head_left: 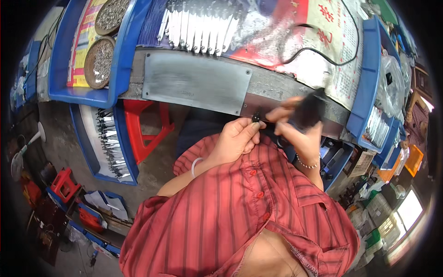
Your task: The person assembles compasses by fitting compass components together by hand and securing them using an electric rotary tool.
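Observation:
At the bench's front edge, my left hand (239,137) pinches a small black part (256,118) between thumb and fingertips. It looks like a little fitting with light dots on it; its exact kind is too small to tell. Just to the right, my right hand (299,134) is closed around a thick black tool (311,110), blurred by motion, so its kind does not show. The right fingertips come close to the small black part, and I cannot tell whether they touch it. A grey metal plate (196,82) is screwed to the bench edge ahead of my left hand.
White strips with black ends (200,30) lie in a row across the bench. A black cable (318,51) loops at the right. Blue trays (121,69) stand left, one with round bowls of small metal pieces; another blue bin (367,108) stands right. A red stool (146,131) is below.

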Available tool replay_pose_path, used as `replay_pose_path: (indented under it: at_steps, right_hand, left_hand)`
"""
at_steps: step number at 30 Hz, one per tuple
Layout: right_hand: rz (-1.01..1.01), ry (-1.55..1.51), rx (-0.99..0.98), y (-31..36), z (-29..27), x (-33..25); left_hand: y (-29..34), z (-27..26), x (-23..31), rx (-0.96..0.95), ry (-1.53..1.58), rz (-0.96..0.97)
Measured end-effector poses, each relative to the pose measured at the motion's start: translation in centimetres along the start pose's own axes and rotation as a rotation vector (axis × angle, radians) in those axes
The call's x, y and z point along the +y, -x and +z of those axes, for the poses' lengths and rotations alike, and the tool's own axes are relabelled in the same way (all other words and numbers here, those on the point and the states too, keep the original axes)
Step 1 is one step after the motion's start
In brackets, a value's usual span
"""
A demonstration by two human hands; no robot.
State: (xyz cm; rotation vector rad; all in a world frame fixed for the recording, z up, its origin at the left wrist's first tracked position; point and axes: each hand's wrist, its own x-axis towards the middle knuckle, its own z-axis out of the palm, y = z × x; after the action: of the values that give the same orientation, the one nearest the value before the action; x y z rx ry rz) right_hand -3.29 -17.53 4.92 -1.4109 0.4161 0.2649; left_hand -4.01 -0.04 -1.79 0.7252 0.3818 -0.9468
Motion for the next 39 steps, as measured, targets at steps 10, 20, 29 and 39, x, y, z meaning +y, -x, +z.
replay_pose_path:
  at_steps: [10,20,29,39]
  right_hand:
    - [-0.985,0.061,-0.349,-0.3,0.7,-4.1]
    - [-1.085,-0.046,-0.380,-1.2,2.7,-3.2]
    - [-1.082,0.100,-0.386,-1.6,3.0,-2.9]
    - [-1.035,0.110,-0.402,-1.8,3.7,-3.3]
  left_hand:
    - [0.0,0.4,1.2,0.028,-0.039,-0.082]
    - [-0.1,0.8,1.4,0.041,-0.052,-0.091]
    - [-0.2,0.7,1.2,0.072,-0.030,-0.074]
    - [0.0,1.0,1.5,0.094,-0.048,-0.077]
